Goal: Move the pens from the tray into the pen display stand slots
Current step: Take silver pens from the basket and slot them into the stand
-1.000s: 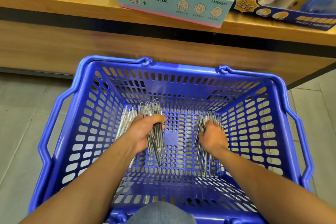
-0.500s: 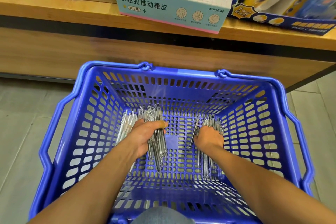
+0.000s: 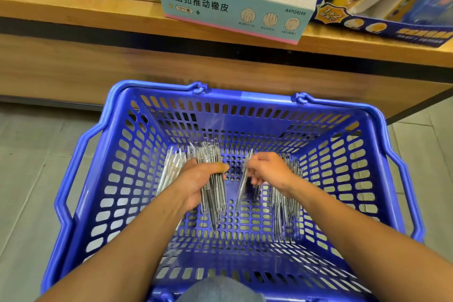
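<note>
A blue plastic basket [image 3: 245,97] stands on the floor below me with clear pens in it. My left hand [image 3: 198,184] grips a thick bundle of clear pens [image 3: 213,200], tips pointing toward me. My right hand [image 3: 268,170] is lifted a little above the basket floor and pinches a single pen [image 3: 242,186] that hangs slanted. A loose pile of pens [image 3: 285,206] lies under and right of that hand. More pens [image 3: 171,169] lean by the left wall. No pen display stand is in view.
A wooden shelf [image 3: 61,7] runs across the top just beyond the basket. On it stand a pale printed eraser box [image 3: 235,7] and a dark blue display box [image 3: 392,7]. Grey floor tiles [image 3: 31,167] lie on both sides. My knee [image 3: 220,289] shows at the bottom.
My right hand rose from the right pile and moved left toward the bundle, now pinching one pen. My left hand kept its grip on the bundle. The view tilted up slightly.
</note>
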The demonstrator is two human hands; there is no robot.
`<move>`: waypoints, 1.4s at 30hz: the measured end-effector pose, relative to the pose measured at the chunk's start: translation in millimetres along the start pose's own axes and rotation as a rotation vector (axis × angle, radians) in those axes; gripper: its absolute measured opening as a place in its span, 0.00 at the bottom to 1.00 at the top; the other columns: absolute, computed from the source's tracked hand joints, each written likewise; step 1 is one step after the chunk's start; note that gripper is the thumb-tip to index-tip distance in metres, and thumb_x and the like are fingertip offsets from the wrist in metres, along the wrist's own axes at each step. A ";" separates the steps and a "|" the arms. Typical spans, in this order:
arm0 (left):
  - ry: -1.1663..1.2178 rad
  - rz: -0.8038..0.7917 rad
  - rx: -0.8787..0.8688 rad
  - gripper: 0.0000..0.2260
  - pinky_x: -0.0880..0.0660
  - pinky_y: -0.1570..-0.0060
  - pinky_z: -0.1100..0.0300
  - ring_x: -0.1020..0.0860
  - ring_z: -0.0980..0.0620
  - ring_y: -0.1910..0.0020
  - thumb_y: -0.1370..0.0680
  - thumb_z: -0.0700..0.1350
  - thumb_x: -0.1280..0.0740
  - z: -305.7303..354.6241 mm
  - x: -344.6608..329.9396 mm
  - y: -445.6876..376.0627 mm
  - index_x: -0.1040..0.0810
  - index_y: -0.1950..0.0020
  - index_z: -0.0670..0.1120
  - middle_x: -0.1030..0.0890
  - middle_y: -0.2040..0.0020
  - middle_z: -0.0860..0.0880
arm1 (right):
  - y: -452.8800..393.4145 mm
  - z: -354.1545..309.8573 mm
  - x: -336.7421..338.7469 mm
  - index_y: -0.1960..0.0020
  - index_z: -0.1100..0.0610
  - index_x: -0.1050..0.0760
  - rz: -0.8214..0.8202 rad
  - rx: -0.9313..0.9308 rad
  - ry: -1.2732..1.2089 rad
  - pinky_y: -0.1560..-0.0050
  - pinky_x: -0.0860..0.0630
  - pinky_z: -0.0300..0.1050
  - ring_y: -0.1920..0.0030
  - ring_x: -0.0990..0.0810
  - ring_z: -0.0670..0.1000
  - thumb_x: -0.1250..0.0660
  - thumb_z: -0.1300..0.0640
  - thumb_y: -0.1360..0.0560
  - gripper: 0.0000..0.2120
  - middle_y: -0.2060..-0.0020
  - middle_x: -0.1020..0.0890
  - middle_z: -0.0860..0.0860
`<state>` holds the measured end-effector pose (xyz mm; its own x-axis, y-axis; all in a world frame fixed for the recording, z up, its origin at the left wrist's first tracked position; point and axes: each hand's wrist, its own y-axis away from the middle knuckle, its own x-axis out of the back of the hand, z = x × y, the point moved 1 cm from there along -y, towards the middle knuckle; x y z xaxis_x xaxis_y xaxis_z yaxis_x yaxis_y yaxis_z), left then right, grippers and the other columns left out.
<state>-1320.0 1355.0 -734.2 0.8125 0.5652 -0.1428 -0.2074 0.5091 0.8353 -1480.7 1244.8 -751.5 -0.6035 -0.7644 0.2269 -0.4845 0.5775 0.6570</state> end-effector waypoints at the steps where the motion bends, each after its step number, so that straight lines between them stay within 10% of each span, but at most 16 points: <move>1: 0.000 0.002 -0.015 0.45 0.23 0.42 0.41 0.21 0.38 0.41 0.34 0.40 0.21 -0.5 0.1 -1.2 0.41 0.23 0.39 0.23 0.36 0.35 | 3.0 -8.2 -2.7 0.55 0.61 0.23 -0.083 0.000 -0.109 0.67 0.26 0.38 0.70 0.22 0.47 0.37 0.61 0.22 0.06 0.65 0.20 0.52; 7: -0.068 -0.050 -0.094 0.56 0.39 0.28 0.48 0.39 0.43 0.24 0.41 0.49 0.18 -4.1 -4.0 0.9 0.46 0.21 0.44 0.35 0.24 0.43 | 7.0 -30.9 -18.7 0.53 0.63 0.25 -0.272 0.011 -0.319 0.64 0.21 0.38 0.68 0.20 0.50 0.35 0.65 0.22 0.02 0.66 0.19 0.55; 15: -0.094 -0.089 -0.124 0.51 0.29 0.38 0.52 0.24 0.48 0.38 0.44 0.48 0.16 -1.4 -7.8 8.1 0.38 0.26 0.49 0.21 0.39 0.48 | 1.4 -26.8 -18.8 0.54 0.60 0.21 -0.300 0.053 -0.454 0.64 0.21 0.38 0.66 0.19 0.50 0.27 0.54 0.31 0.11 0.65 0.18 0.55; 18: -0.106 -0.042 -0.129 0.47 0.30 0.32 0.44 0.25 0.48 0.39 0.40 0.45 0.17 -1.3 -10.5 9.9 0.35 0.26 0.43 0.23 0.37 0.48 | -15.4 -7.3 -9.8 0.53 0.59 0.20 -0.036 0.017 -0.401 0.63 0.21 0.40 0.66 0.20 0.49 0.29 0.53 0.26 0.09 0.61 0.17 0.54; 21: -0.042 -0.048 -0.105 0.53 0.34 0.30 0.40 0.29 0.40 0.30 0.39 0.44 0.18 3.7 -7.2 9.6 0.45 0.21 0.48 0.30 0.28 0.41 | -35.2 29.4 7.5 0.54 0.60 0.25 0.455 -0.131 0.178 0.59 0.23 0.47 0.65 0.23 0.52 0.34 0.56 0.21 0.07 0.61 0.21 0.52; 26: -0.017 -0.022 -0.096 0.57 0.33 0.31 0.37 0.29 0.35 0.31 0.42 0.43 0.19 4.9 -3.6 10.7 0.49 0.21 0.48 0.27 0.30 0.36 | -49.1 47.1 4.1 0.55 0.60 0.26 0.500 -0.296 0.505 0.67 0.29 0.40 0.65 0.23 0.54 0.35 0.52 0.20 0.11 0.62 0.21 0.56; 33: -0.048 0.023 -0.044 0.44 0.27 0.36 0.37 0.23 0.36 0.37 0.43 0.47 0.18 7.4 -2.3 8.1 0.32 0.30 0.40 0.23 0.35 0.36 | -53.6 41.1 2.5 0.59 0.64 0.21 0.434 -0.314 0.364 0.65 0.21 0.43 0.65 0.18 0.54 0.35 0.53 0.21 0.15 0.65 0.17 0.58; 37: -0.015 0.067 0.020 0.30 0.18 0.61 0.49 0.16 0.44 0.60 0.32 0.39 0.21 6.9 5.5 8.3 0.32 0.36 0.38 0.16 0.52 0.39 | -37.5 44.4 3.5 0.55 0.59 0.26 0.292 -0.264 0.198 0.58 0.20 0.48 0.69 0.20 0.50 0.36 0.56 0.20 0.07 0.62 0.18 0.56; 42: 0.024 0.085 0.045 0.21 0.21 0.45 0.39 0.18 0.41 0.51 0.33 0.39 0.21 21.5 13.5 30.3 0.32 0.52 0.46 0.17 0.50 0.40 | 4.8 28.3 13.2 0.41 0.56 0.31 0.241 -0.254 0.102 0.67 0.24 0.47 0.71 0.22 0.49 0.38 0.57 0.19 0.08 0.58 0.19 0.50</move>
<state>-1303.7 1364.1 -699.4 0.7797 0.6207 -0.0820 -0.2500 0.4288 0.8681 -1508.9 1245.6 -765.7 -0.6085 -0.6470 0.4594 -0.1553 0.6648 0.7307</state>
